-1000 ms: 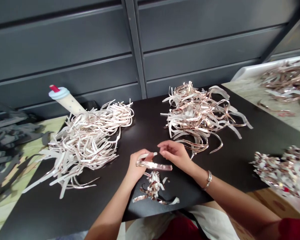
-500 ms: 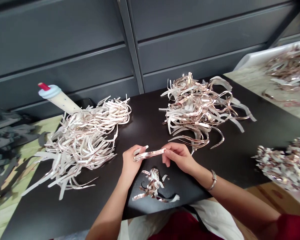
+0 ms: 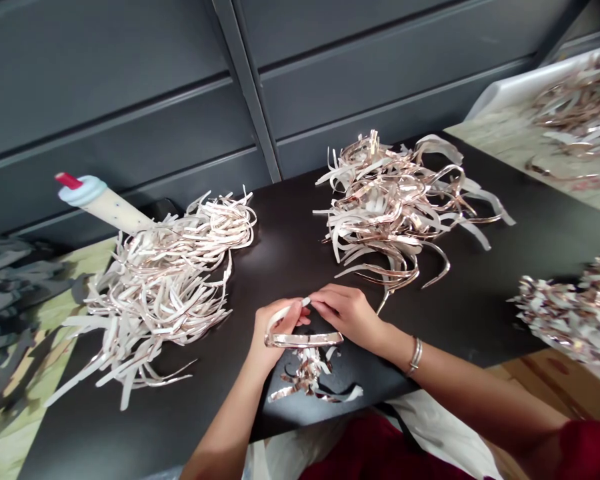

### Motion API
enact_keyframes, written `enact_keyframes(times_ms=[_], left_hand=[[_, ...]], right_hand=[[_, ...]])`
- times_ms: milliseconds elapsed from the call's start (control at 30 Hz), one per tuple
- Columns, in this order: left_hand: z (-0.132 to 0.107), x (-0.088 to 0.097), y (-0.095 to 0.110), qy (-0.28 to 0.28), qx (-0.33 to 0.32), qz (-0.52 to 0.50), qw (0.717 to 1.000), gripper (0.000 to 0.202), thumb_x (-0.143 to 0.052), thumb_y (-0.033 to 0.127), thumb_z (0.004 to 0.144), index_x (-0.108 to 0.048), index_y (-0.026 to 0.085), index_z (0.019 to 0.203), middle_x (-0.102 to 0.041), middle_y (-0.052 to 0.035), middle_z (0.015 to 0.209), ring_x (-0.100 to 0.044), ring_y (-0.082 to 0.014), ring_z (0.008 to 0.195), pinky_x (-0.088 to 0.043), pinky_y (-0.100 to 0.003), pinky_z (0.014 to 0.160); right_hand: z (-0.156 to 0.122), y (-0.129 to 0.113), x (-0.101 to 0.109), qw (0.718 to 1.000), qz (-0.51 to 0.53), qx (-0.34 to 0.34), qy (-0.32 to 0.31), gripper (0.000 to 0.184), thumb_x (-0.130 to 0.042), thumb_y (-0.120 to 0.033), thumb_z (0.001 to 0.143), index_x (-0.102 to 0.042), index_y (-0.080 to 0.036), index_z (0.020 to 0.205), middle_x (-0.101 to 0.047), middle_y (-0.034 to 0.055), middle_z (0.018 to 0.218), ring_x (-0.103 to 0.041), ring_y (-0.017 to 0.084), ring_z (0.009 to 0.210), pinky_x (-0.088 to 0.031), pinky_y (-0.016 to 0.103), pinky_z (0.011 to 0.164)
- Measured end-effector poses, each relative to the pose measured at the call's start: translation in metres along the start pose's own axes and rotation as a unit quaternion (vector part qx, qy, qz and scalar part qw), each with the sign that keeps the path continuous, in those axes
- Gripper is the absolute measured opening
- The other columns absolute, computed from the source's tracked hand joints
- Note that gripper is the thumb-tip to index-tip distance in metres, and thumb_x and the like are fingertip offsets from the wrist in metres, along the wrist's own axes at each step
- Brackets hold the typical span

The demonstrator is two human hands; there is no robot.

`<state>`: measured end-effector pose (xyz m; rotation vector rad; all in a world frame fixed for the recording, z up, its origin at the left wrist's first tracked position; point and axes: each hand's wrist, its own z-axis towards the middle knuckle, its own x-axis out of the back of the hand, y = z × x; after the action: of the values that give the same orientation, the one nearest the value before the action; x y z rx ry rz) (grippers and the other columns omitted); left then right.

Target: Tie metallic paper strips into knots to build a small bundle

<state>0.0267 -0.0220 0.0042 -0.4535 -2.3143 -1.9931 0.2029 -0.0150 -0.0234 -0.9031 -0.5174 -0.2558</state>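
My left hand (image 3: 276,328) is closed on a shiny rose-gold strip (image 3: 305,341) with a white back. The strip curls around my left thumb, and its copper side runs rightward below my fingers with that end loose. My right hand (image 3: 347,315) meets the left fingertips and pinches at the strip's white end; the exact contact is partly hidden. Just below, a small heap of short rose-gold and white scraps (image 3: 307,373) lies on the black table (image 3: 280,260). A large pile of long narrow strips (image 3: 165,273) spreads to the left, and another pile of looser, curled strips (image 3: 395,200) is at the back right.
A pale tumbler with a red straw (image 3: 100,200) leans behind the left pile. Dark grey scraps (image 3: 10,287) cover the far left surface. At the right are a mound of crumpled scraps (image 3: 575,313) and more strips (image 3: 585,113). A grey panelled wall (image 3: 170,87) closes the back.
My right hand has released the strip's right end and moved left to the end at my left fingertips. The freed end now hangs lower. The view has shifted slightly.
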Motion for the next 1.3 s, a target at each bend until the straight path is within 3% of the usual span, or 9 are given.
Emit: enact_keyframes(times_ms=[200, 400, 567, 700, 833, 1000, 1167, 1300], left_hand=[[0.0, -0.002, 0.0, -0.024, 0.008, -0.065, 0.998, 0.032, -0.065, 0.042, 0.077, -0.072, 0.012, 0.085, -0.071, -0.0068, 0.068, -0.066, -0.0155, 0.056, -0.053, -0.024, 0.054], [-0.002, 0.0, 0.002, -0.034, 0.045, -0.134, 0.989, 0.029, -0.07, 0.041, 0.072, -0.07, 0.012, 0.073, -0.067, -0.0046, 0.06, -0.059, -0.0116, 0.048, -0.047, -0.021, 0.047], [-0.003, -0.003, 0.005, -0.018, 0.078, -0.203, 0.976, 0.028, -0.077, 0.038, 0.064, -0.067, 0.012, 0.067, -0.062, 0.0002, 0.053, -0.051, -0.0058, 0.041, -0.039, -0.016, 0.042], [-0.003, -0.007, 0.008, -0.03, 0.097, -0.255, 0.962, 0.028, -0.077, 0.037, 0.065, -0.066, 0.012, 0.068, -0.062, 0.0002, 0.055, -0.052, -0.0047, 0.044, -0.04, -0.015, 0.045], [-0.004, -0.008, 0.008, -0.038, 0.113, -0.276, 0.954, 0.03, -0.078, 0.038, 0.063, -0.065, 0.011, 0.067, -0.064, -0.0006, 0.056, -0.054, -0.0048, 0.043, -0.041, -0.014, 0.044], [-0.003, -0.007, 0.006, -0.041, 0.13, -0.272, 0.953, 0.031, -0.079, 0.039, 0.063, -0.065, 0.011, 0.068, -0.064, -0.0006, 0.056, -0.055, -0.0049, 0.042, -0.041, -0.013, 0.043], [-0.003, -0.008, 0.007, -0.044, 0.119, -0.262, 0.957, 0.029, -0.077, 0.036, 0.065, -0.064, 0.011, 0.064, -0.064, -0.0003, 0.056, -0.055, -0.0044, 0.043, -0.041, -0.012, 0.043], [-0.003, -0.01, 0.007, -0.032, 0.116, -0.28, 0.953, 0.028, -0.077, 0.037, 0.066, -0.066, 0.012, 0.067, -0.065, -0.0001, 0.057, -0.057, -0.0047, 0.045, -0.043, -0.012, 0.046]], right_hand=[[0.004, -0.01, 0.004, 0.996, 0.074, -0.034, 0.027, 0.017, -0.051, -0.017, 0.088, -0.068, -0.016, 0.084, -0.066, 0.0046, 0.073, -0.058, 0.012, 0.061, -0.045, 0.022, 0.055], [0.006, -0.017, 0.012, 0.981, 0.181, -0.075, 0.006, 0.014, -0.057, -0.023, 0.087, -0.07, -0.016, 0.085, -0.065, 0.0025, 0.068, -0.054, 0.008, 0.052, -0.04, 0.019, 0.046], [0.004, -0.017, 0.009, 0.992, 0.107, 0.034, 0.054, 0.01, -0.057, -0.013, 0.085, -0.067, -0.015, 0.083, -0.067, 0.0049, 0.07, -0.061, 0.011, 0.06, -0.047, 0.02, 0.054], [0.004, -0.019, 0.007, 0.989, 0.054, 0.118, 0.074, 0.011, -0.056, -0.01, 0.085, -0.066, -0.014, 0.087, -0.069, 0.0063, 0.072, -0.064, 0.014, 0.066, -0.052, 0.023, 0.061], [0.004, -0.02, 0.008, 0.99, 0.092, 0.09, 0.055, 0.012, -0.055, -0.011, 0.086, -0.066, -0.016, 0.089, -0.069, 0.0044, 0.071, -0.064, 0.012, 0.064, -0.051, 0.021, 0.058], [0.002, -0.018, 0.007, 0.991, 0.048, 0.11, 0.061, 0.013, -0.055, -0.009, 0.085, -0.065, -0.015, 0.087, -0.068, 0.0052, 0.07, -0.063, 0.013, 0.063, -0.051, 0.023, 0.059], [0.001, -0.017, 0.006, 0.992, 0.019, 0.116, 0.053, 0.014, -0.053, -0.007, 0.083, -0.065, -0.015, 0.082, -0.066, 0.0049, 0.067, -0.061, 0.013, 0.061, -0.049, 0.023, 0.057], [0.002, -0.02, 0.007, 0.992, 0.057, 0.088, 0.068, 0.012, -0.056, -0.008, 0.082, -0.066, -0.015, 0.083, -0.067, 0.0043, 0.068, -0.061, 0.011, 0.06, -0.049, 0.021, 0.057]])
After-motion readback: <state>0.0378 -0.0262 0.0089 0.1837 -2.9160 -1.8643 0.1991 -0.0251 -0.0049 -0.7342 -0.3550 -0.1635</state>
